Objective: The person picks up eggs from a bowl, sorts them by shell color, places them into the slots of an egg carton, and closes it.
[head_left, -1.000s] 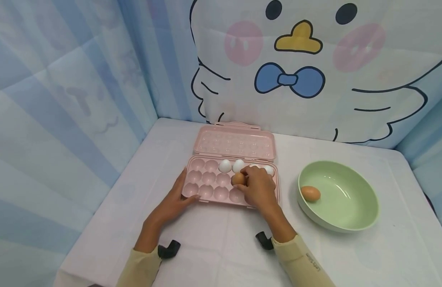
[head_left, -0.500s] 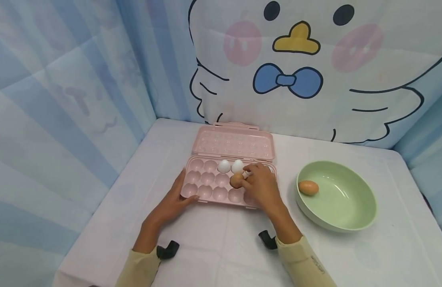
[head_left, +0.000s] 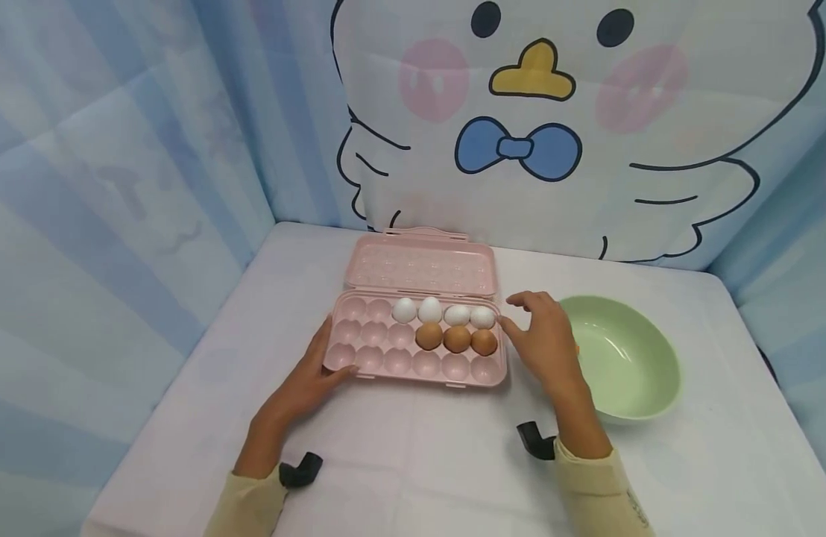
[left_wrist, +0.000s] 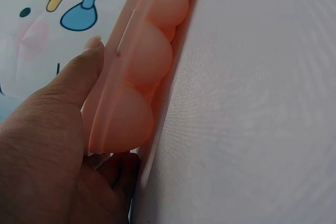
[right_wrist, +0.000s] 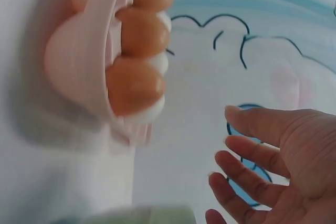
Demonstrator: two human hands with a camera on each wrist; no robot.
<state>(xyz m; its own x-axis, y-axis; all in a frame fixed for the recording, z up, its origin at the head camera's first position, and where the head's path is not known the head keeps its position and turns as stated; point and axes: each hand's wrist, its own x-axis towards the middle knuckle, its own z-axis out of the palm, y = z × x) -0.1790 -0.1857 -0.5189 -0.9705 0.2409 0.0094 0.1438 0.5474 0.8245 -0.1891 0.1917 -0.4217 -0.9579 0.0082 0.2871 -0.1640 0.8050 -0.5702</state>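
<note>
Now the left hand (head_left: 314, 379) rests against the left front corner of the tray (head_left: 399, 364), its thumb lying along the rim and its fingers tucked under the edge on the table (head_left: 413, 462); the left wrist view shows that thumb flat on the tray's side wall (left_wrist: 126, 93), pressing rather than clutching. Just off the tray's right end, the right hand (head_left: 543, 343) hovers with its fingers spread and relaxed, holding nothing, and it touches neither tray nor eggs so far as the head view shows; the right wrist view shows the fingers (right_wrist: 257, 153) parted in the air, apart from the tray. Inside the pink tray, four white eggs (head_left: 443, 312) fill the right part of the back row, and three brown eggs (head_left: 456, 339) sit in the right part of the middle row, directly in front of them. Its front row and all the cups on the left hold nothing. Its lid (head_left: 421, 268) stands open, tilted back toward the curtain. Beside the right hand sits a green bowl (head_left: 637, 373), partly hidden by that hand. Behind the table hangs a curtain (head_left: 520, 112) printed with a cartoon bird wearing a blue bow. Pale yellow sleeves (head_left: 597, 496) cover both forearms.
</note>
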